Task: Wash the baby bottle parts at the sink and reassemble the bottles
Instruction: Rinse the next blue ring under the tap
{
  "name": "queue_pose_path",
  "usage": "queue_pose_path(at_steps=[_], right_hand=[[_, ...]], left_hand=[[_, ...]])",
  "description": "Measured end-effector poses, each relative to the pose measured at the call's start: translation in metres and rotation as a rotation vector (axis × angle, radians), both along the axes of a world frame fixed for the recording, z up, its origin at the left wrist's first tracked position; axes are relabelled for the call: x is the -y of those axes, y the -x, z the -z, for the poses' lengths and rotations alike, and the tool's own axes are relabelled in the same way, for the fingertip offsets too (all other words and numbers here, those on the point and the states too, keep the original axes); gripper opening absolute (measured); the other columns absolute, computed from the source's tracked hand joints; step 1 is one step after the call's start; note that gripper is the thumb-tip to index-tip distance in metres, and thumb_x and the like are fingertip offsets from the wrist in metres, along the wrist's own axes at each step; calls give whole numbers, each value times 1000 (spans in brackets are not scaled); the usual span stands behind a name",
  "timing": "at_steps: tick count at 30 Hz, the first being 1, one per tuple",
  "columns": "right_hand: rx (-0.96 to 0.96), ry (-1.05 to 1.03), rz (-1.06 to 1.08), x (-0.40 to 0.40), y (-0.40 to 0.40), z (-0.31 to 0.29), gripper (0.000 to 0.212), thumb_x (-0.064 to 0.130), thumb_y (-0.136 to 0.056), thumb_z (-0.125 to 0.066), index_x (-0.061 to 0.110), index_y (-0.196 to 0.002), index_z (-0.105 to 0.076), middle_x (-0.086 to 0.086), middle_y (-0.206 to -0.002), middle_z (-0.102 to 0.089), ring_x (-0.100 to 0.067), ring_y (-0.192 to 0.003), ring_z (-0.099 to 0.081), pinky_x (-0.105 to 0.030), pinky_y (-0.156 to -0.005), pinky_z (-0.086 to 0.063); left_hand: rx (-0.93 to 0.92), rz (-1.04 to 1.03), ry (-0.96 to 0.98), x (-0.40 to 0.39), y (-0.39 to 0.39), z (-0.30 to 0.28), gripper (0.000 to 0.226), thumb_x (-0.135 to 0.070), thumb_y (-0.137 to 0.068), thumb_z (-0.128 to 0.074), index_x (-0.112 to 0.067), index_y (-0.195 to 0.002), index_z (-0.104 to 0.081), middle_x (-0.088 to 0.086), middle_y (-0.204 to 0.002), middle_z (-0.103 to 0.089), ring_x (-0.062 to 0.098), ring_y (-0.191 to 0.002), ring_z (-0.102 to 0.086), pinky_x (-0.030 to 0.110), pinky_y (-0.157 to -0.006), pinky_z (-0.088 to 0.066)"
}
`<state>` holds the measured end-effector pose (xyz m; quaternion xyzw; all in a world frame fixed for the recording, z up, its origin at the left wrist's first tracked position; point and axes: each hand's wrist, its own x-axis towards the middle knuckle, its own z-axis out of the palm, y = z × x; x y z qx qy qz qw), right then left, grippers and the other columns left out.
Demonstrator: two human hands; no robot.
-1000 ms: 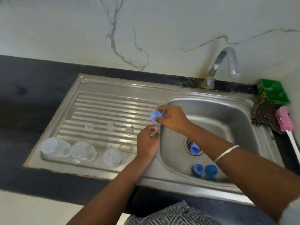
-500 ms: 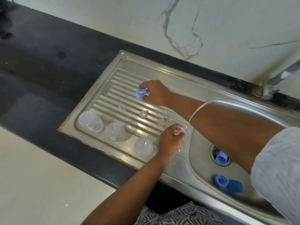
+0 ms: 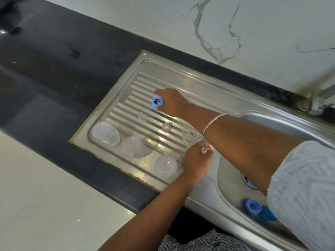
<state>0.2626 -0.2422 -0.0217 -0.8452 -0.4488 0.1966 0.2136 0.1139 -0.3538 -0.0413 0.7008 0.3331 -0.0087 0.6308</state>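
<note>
A person's right hand [image 3: 172,103] pinches a blue bottle collar ring [image 3: 157,102] low over the far ribs of a steel drainboard [image 3: 181,82]. The left hand [image 3: 196,163], fingers curled, grips a small pink item [image 3: 207,148] at the drainboard's near right. Three clear bottles [image 3: 133,147] stand in a row along the near edge, three clear teats [image 3: 166,126] behind them. Another blue collar [image 3: 252,205] lies in the sink basin [image 3: 232,192], right.

home kitchen | steel sink [image 3: 282,124] with ribbed drainboard [image 3: 163,84] | dark stone counter [image 3: 54,73] | marble-look wall [image 3: 163,20]
</note>
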Motion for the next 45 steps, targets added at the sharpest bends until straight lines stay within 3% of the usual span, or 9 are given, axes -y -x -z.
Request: queue_pose_path(at_steps=[4,10,13,19,23,34,37,41,45], right_hand=[[-47,-89,171,29,-5,-7,62,29,-91,-71,10,-146,-47,-14,-137,-57,-25,-128,-53,-32,-106,-41],[-96,-394,543,163,17,-10,25,20,-94,-67,17,-119,-70,1,-100,-72,-5,-87,-65,-6,-80,-43],[-86,-273,725,251,43,11,20,15,-94,-67,18,-113,-73,10,-85,-67,-1,-73,-59,-6,-74,-40],[-244,119,1010,388,78,58,17,23,-92,-61,27,-105,-71,1,-94,-71,-24,-96,-67,-28,-82,-48],[-302,438,906,420,84,77,2,35,-86,-63,34,-87,-63,0,-98,-65,-24,-87,-61,-28,-74,-42],[-401,444,580,450,80,107,42,47,-76,-75,33,-114,-63,0,-116,-65,-17,-97,-60,-31,-79,-48],[-331,522,381,445,88,113,56,43,-77,-71,34,-130,-56,1,-134,-57,-23,-118,-57,-34,-85,-46],[-175,558,254,438,96,119,15,21,-82,-64,27,-94,-58,-7,-117,-58,-31,-110,-57,-35,-74,-41],[-189,546,233,441,96,124,14,12,-84,-61,20,-95,-62,-10,-113,-59,-32,-105,-58,-35,-72,-37]], left_hand=[[22,25,-59,1,0,0,19,-18,-83,-55,-30,-71,-64,-4,-79,-72,23,-80,-69,38,-80,-56],[58,89,-199,7,-4,3,25,-8,-86,-59,-19,-99,-77,-3,-98,-76,11,-92,-68,24,-84,-50],[64,182,-365,10,-7,4,26,-8,-82,-63,-16,-103,-75,3,-100,-74,18,-94,-66,11,-80,-43],[-39,433,-735,43,-1,10,34,-29,-88,-60,-25,-122,-62,3,-119,-60,28,-115,-50,41,-93,-46],[5,580,-872,67,4,13,36,-29,-89,-57,-27,-125,-59,-1,-123,-59,25,-117,-52,42,-93,-42],[-114,772,-930,125,-7,24,30,-33,-95,-52,-29,-124,-60,-7,-123,-62,19,-118,-51,40,-96,-40],[-178,776,-908,139,-8,28,28,-33,-95,-52,-29,-122,-60,-7,-123,-61,20,-120,-49,41,-96,-39],[-210,810,-888,154,-3,31,26,-35,-96,-52,-31,-121,-60,-8,-124,-61,18,-122,-48,39,-94,-39],[-226,787,-891,162,1,30,25,-35,-95,-53,-32,-118,-62,-9,-121,-62,17,-119,-51,40,-94,-40]])
